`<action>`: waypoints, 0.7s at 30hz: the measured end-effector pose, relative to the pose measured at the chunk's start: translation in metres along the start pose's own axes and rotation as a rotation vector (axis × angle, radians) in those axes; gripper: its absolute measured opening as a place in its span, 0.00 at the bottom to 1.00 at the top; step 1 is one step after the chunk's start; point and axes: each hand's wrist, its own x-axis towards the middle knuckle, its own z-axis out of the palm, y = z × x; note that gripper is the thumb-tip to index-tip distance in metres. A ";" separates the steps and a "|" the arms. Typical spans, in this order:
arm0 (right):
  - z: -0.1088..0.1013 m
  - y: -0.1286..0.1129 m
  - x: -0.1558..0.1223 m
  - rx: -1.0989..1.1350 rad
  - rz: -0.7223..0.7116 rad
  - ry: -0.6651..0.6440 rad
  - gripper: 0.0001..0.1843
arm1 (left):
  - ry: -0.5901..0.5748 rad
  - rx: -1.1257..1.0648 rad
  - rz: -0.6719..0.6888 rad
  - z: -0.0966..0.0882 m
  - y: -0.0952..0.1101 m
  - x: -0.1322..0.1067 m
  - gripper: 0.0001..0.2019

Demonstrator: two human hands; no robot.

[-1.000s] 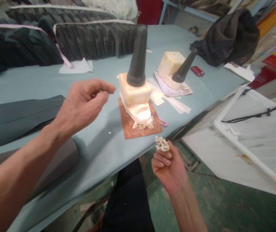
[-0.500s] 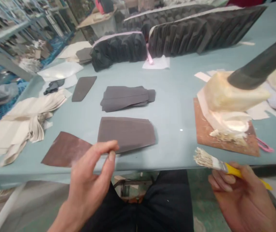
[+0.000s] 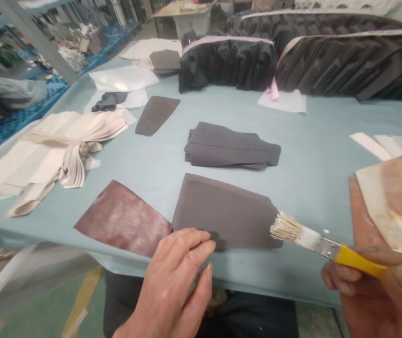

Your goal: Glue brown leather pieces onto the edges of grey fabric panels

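My left hand (image 3: 178, 279) is at the near edge of a stack of dark grey-brown panels (image 3: 225, 206), fingers stretched out, fingertips on or just over it. Whether they press on it I cannot tell. In my right hand (image 3: 377, 286) is a paintbrush (image 3: 354, 260) with a yellow handle and pale, coated bristles. Its bristles point left and overlap the panels' right end in the view; contact is unclear. Left of the panels lies a glossy reddish-brown piece (image 3: 125, 216). Behind them sits a pile of dark grey pieces (image 3: 231, 146).
A pale block-like container (image 3: 398, 197) stands on a brown board (image 3: 365, 225) at the right. Cream strips (image 3: 53, 150) lie in bundles at the left, near a single dark piece (image 3: 157, 115). Rows of dark pieces (image 3: 227, 65) line the back of the blue-green table (image 3: 313, 126).
The view has swung, so table items appear shifted. My left hand has gone from a pinch to stretched fingers at the panels' edge. The brush has come closer to the panels' right end.
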 end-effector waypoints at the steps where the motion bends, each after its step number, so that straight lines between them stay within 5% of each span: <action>1: 0.009 -0.002 0.002 -0.101 -0.058 -0.022 0.13 | -0.009 0.000 -0.010 -0.001 -0.003 0.001 0.18; 4: 0.038 -0.008 0.005 -0.287 -0.206 -0.099 0.15 | 0.004 0.000 -0.016 -0.005 -0.014 0.006 0.18; 10: 0.082 -0.008 0.007 -0.208 -0.489 -0.085 0.19 | -0.005 0.048 -0.033 -0.009 -0.040 0.003 0.21; 16: 0.081 0.019 0.012 -0.021 -0.293 0.039 0.23 | 0.003 0.045 -0.117 -0.002 -0.050 -0.011 0.41; 21: 0.072 0.039 0.011 0.023 -0.294 0.075 0.24 | -0.024 0.185 -0.051 0.005 -0.059 -0.005 0.45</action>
